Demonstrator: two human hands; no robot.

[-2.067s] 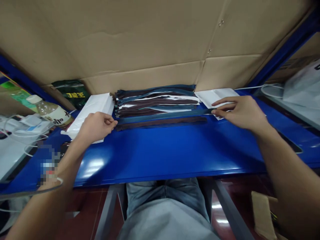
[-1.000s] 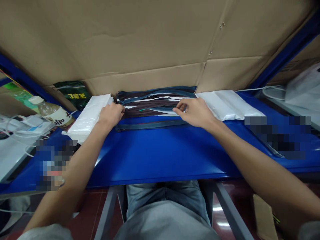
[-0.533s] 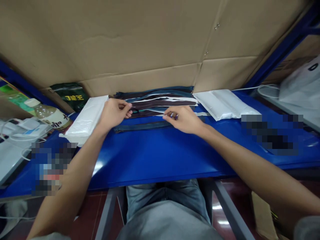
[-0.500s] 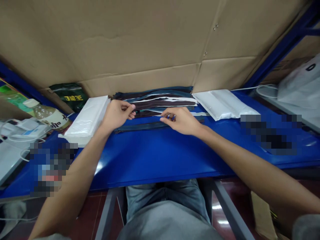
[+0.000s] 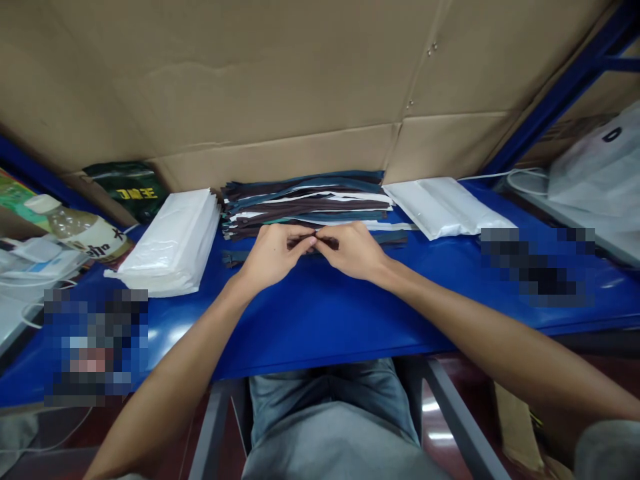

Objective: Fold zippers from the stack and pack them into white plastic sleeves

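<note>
My left hand point(image 5: 273, 257) and my right hand point(image 5: 353, 250) meet at the fingertips above the blue tabletop. Both are closed in a pinch. Whatever the fingers hold is too small and too hidden to make out. Beneath and behind them lies a single dark zipper point(image 5: 231, 257), its middle covered by my hands. Just beyond, a pile of zippers point(image 5: 310, 193) in dark blue, brown and white lies lengthwise against the cardboard.
White plastic packets point(image 5: 165, 243) are stacked left of the zippers, and another white packet point(image 5: 450, 207) lies to the right. A drink bottle point(image 5: 80, 230) and a dark green bag point(image 5: 127, 190) stand at the left back. Cardboard point(image 5: 280, 80) walls the rear of the blue table point(image 5: 325, 320).
My hands have come together from either side, and their fingertips now meet. The left hand moved right, away from the white packets, and the right hand moved slightly left.
</note>
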